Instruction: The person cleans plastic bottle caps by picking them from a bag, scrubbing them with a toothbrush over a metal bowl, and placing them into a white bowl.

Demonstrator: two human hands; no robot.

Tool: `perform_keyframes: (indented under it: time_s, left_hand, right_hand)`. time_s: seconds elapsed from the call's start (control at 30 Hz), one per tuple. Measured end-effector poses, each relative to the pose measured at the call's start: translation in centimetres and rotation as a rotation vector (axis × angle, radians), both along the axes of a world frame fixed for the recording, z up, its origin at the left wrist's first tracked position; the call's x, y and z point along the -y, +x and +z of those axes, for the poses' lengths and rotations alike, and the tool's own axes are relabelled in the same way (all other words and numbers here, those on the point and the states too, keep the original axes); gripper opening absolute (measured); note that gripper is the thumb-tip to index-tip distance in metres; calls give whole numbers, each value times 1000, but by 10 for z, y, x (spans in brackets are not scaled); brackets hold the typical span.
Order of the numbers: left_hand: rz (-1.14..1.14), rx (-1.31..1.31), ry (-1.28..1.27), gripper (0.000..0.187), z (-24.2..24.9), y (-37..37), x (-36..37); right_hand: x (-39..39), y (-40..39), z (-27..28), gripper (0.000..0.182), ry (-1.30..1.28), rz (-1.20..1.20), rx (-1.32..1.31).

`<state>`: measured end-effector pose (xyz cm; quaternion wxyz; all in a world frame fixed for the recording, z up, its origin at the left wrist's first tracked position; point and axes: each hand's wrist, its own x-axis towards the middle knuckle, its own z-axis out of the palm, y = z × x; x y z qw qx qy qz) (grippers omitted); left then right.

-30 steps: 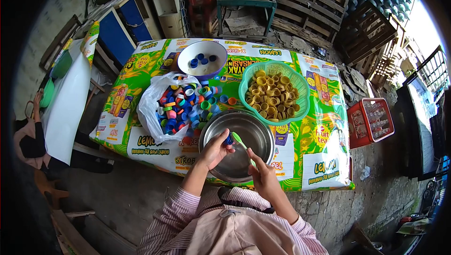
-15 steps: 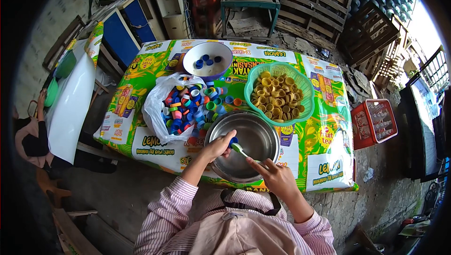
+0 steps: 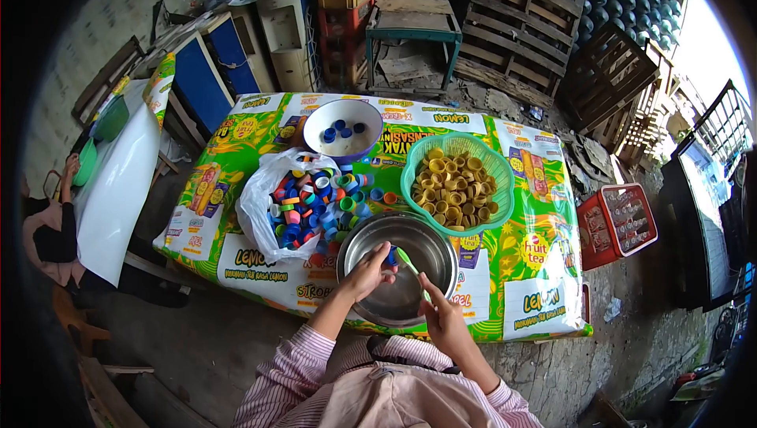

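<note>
My left hand (image 3: 369,275) is closed on a blue bottle cap (image 3: 391,255) above the metal basin (image 3: 451,286). My right hand (image 3: 443,316) grips the handle of a green toothbrush (image 3: 409,263), its head at the cap. Left of the basin, a white plastic bag (image 3: 254,217) lies open, with many coloured caps (image 3: 296,209) in and spilling from it. Behind stands a white bowl with a purple outside (image 3: 317,119), a few blue caps (image 3: 341,125) inside. To the right, a green basket (image 3: 503,168) holds many yellow caps (image 3: 457,191).
A patterned plastic cover (image 3: 244,258) lies over the table. On the floor to the right is a red crate (image 3: 593,232). Wooden pallets (image 3: 512,26) and a small table (image 3: 414,22) stand behind. At the far left, another person's hand (image 3: 71,166) is beside a green bowl (image 3: 85,161).
The view has tilted up, so the table sits lower. My right hand has swung the toothbrush handle steeper, and its head remains at the blue cap in my left hand.
</note>
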<state>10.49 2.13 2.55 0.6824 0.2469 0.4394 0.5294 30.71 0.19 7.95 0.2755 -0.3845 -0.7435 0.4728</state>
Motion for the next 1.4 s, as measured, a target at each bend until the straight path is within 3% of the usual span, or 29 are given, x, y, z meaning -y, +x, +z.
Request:
perform_keyframes:
  time_s: [0.1,0.13,0.17,0.2,0.23,0.3,0.37,0.43,0.5,0.57,0.7,0.73,0.8,0.9,0.97,1.0,1.03,1.07,1.1,1.2,1.23,1.3,1.37,1.4]
  left_hand:
    - [115,-15,160,25,1,8,5]
    - [125,-227,269,23,12,12,9]
    - [135,-439,378,22,18,15,12]
    - [141,-455,396,23,17,15,14]
    - [142,-454,393,23,16,12,16]
    - [101,-728,631,26,15,2,15]
    - [85,-758,704,29,26,-5,9]
    - [-35,-792,837,31,26,-15,5]
    - [-40,-746,809,29,31,-15,2]
    - [-62,-446,478,27,39,-11,3]
    - [10,-394,450,24,33,-7,-2]
    - [3,-422,391,23,32,-8,-1]
    - [-37,-471,300,23,30,-13,2]
    - [-61,-547,219,27,29,-18,10]
    - [202,-770,490,35,48,-8,21]
    - [176,-1018,634,46,43,-7,24]
    - [51,-1311,714,42,40,-7,24]
    - [-147,-1348,605,38,26,-8,26]
    - [-338,-1375,494,35,14,-9,27]
    - [24,-1248,729,29,53,8,26]
    - [26,-1247,709,29,52,8,25]
    - [-185,-1260,432,30,42,6,23]
    - [-257,-1297,473,29,22,-2,17]
    - [-187,-1054,438,29,14,-5,12]
  right_hand:
    - [7,-6,-11,52,-95,-4,-75]
    - [7,-5,-8,52,-95,-4,-73]
    - [4,-4,-1,48,-466,-7,-238]
    - [2,-2,4,44,-839,-10,-402]
    - [0,1,7,44,-842,-10,-401]
    - [-7,8,10,40,-1237,98,-739]
    - [-10,11,1,39,-1313,143,-812]
    - [-8,11,5,39,-1266,154,-778]
    - [-6,7,13,41,-1142,145,-652]
    - [-5,2,14,44,-744,145,-402]
    - [-5,-4,-1,48,129,10,-59]
    - [-7,-2,-1,48,132,15,-58]
    - [-11,5,-1,47,442,42,408]
    - [-4,14,-1,50,517,4,371]
    - [2,17,-5,48,493,-17,351]
    - [4,17,-18,47,474,-79,333]
    - [8,17,-24,47,455,-140,315]
    - [13,19,-28,47,446,-142,321]
    - [16,21,-30,46,419,-160,325]
    - [11,16,-24,45,391,-203,294]
    - [9,13,-16,45,379,-189,297]
    - [4,6,1,38,109,-149,534]
    - [-1,6,4,36,38,-84,589]
    - [-1,5,2,37,86,-149,482]
